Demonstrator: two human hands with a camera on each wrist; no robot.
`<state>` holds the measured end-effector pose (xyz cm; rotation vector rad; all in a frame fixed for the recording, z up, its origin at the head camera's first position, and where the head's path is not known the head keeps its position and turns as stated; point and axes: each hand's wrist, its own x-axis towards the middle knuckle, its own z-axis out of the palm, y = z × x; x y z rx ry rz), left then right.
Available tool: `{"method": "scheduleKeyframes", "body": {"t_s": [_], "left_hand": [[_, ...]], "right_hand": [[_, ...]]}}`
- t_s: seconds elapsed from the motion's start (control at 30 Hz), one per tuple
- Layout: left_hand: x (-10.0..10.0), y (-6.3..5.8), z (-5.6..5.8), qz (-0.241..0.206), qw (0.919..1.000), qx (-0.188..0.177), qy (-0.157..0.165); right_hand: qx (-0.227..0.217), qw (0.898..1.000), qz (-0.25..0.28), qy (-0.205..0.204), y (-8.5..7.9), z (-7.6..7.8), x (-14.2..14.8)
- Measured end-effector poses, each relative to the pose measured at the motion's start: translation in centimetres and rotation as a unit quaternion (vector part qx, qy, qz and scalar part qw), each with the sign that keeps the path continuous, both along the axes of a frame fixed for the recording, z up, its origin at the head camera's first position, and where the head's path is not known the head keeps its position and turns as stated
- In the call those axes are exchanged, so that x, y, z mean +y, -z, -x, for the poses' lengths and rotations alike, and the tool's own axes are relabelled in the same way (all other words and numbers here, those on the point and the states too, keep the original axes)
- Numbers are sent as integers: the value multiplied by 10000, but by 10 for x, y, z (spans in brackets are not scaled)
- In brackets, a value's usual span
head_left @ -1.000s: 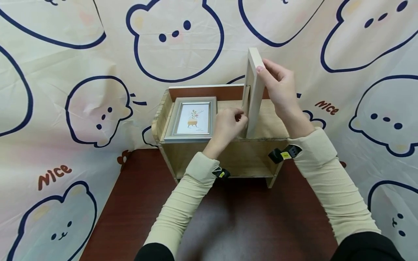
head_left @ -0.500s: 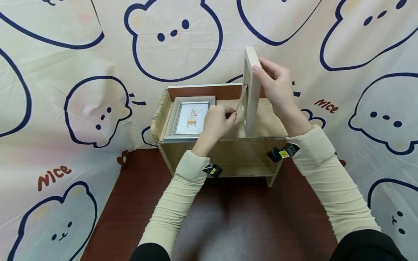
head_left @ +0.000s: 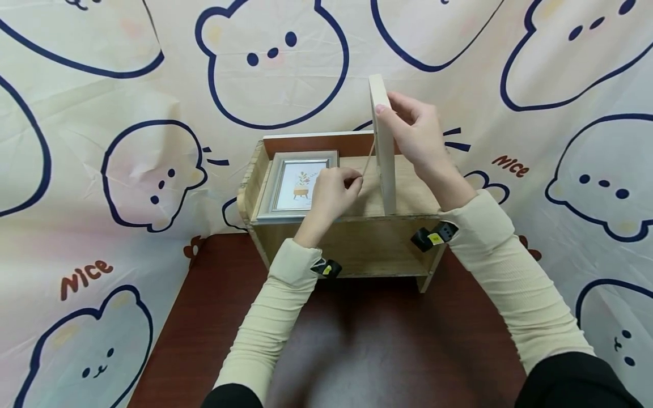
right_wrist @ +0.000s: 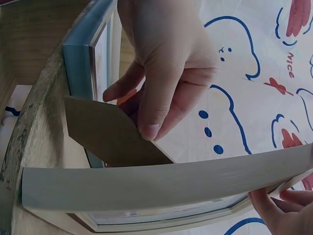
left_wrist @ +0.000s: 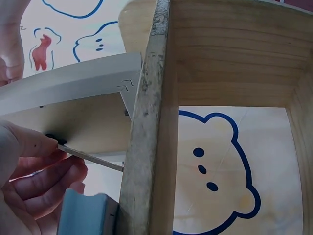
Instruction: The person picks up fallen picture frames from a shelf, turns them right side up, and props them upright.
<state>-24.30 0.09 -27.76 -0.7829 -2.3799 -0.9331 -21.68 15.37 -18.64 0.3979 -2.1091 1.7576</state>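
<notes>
A cream picture frame (head_left: pixel 386 175) stands upright, edge-on to the head view, on the top of a small wooden shelf (head_left: pixel 413 217). My right hand (head_left: pixel 415 136) grips its upper edge between thumb and fingers. Behind the frame, my left hand (head_left: pixel 331 192) pinches the thin support leg (head_left: pixel 369 156), which is swung out at an angle from the backing. In the right wrist view the leg (right_wrist: pixel 102 129) shows as a flat brown board with left thumb and fingers at its edge. The left wrist view shows the frame's back (left_wrist: pixel 93 127) and the leg's thin side.
To the left on the shelf top lies a silver-grey framed picture (head_left: pixel 301 187) of a potted plant, partly behind my left hand. The shelf has a raised left side and a back panel (head_left: pixel 306 146). It stands on a dark red-brown table (head_left: pixel 388 340) before a bear-patterned cloth.
My left hand has moved left, drawing the support leg out from the frame's back. My right hand has shifted the frame slightly left and turned it more edge-on.
</notes>
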Motion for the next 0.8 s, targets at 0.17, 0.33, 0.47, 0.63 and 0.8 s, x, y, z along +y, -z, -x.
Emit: {"method": "scheduleKeyframes", "body": {"t_s": [0.17,0.33,0.47,0.63,0.8], "left_hand": [[-5,3,1,-133,9999,13,-52],[-9,3,1,-158,9998,10,-88],[-11,3,1,-171,9998,-8,-82],[-14,4,1,-149,9998,34,-104],[-15,5,2,-141,9998,43,-139]], "right_hand": [[-178,9996,-208,-65,-3,0,-7],[-202,9994,-276,-50,-4,0,-11],[-149,9990,-418,-94,-3,0,-13],[40,9977,-660,-114,-2,2,-17],[122,9967,-802,-58,-2,3,-20]]}}
